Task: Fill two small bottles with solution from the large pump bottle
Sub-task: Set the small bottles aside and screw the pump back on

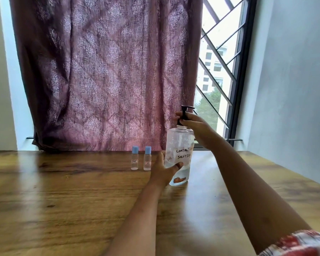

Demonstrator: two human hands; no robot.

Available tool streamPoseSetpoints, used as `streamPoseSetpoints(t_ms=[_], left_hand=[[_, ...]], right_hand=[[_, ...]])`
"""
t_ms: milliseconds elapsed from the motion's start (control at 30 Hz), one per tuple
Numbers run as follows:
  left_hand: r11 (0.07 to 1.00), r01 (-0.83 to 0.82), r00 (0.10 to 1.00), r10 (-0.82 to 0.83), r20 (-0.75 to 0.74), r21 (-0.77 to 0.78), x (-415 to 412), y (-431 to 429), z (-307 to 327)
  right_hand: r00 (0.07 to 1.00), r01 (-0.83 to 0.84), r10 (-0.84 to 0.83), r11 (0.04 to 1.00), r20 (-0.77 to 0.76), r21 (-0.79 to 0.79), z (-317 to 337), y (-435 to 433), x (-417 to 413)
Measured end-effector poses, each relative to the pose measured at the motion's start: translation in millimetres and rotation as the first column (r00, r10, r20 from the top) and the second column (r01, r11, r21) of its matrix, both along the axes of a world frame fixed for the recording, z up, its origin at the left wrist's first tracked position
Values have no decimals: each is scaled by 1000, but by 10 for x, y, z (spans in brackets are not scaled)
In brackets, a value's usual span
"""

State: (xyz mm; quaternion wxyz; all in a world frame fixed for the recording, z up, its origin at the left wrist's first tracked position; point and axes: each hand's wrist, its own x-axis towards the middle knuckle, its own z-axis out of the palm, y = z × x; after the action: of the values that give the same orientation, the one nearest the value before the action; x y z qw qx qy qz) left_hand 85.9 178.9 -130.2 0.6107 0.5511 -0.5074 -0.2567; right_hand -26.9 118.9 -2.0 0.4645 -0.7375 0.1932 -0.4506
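A large clear pump bottle (179,145) with a black pump head and a handwritten white label stands on the wooden table (63,191). My left hand (163,169) wraps around its lower body from the left. My right hand (194,124) grips the black collar of the pump at the neck. Two small clear bottles with blue caps stand upright just left of it, one (134,158) further left and the other (147,158) close to my left hand. Both caps are on.
A patterned purple curtain (107,74) hangs behind the table's far edge. A window with a dark diagonal grille (222,71) is at the back right, and a pale wall (294,89) runs along the table's right side.
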Motion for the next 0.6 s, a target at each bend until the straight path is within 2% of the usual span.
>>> streamPoseSetpoints(t_ms=[33,100,167,233,333,433,500,600], left_hand=[[1000,-3,1000,3,11,-3,-5,5,0],[1000,-4,999,5,41,-8,-11,13,11],[1000,-1,998,3,64,-22,-14,16,15],[999,5,997,-2,72,-39,-16,16,12],[998,31,998,-28,58,-48,-7,10,2],[997,56,998,-58,-34,-53,10,6,-13],[997,65,995,-69,-67,-51,21,-15,-16],[996,81,994,-84,-66,-38,33,-43,-21]], right_hand=[[999,34,-35,999,-20,-41,-7,-8,-34],[973,208,-220,967,-71,-146,-10,-22,-28],[877,438,-470,868,-100,-233,-5,-39,28],[807,539,-580,799,-108,-267,1,-38,82],[853,452,-499,853,-153,-260,5,-33,134],[969,200,-217,970,-118,-139,-11,-28,98],[996,56,-61,995,-60,-80,-35,-37,16],[998,62,-64,991,-14,-123,-56,-35,-84]])
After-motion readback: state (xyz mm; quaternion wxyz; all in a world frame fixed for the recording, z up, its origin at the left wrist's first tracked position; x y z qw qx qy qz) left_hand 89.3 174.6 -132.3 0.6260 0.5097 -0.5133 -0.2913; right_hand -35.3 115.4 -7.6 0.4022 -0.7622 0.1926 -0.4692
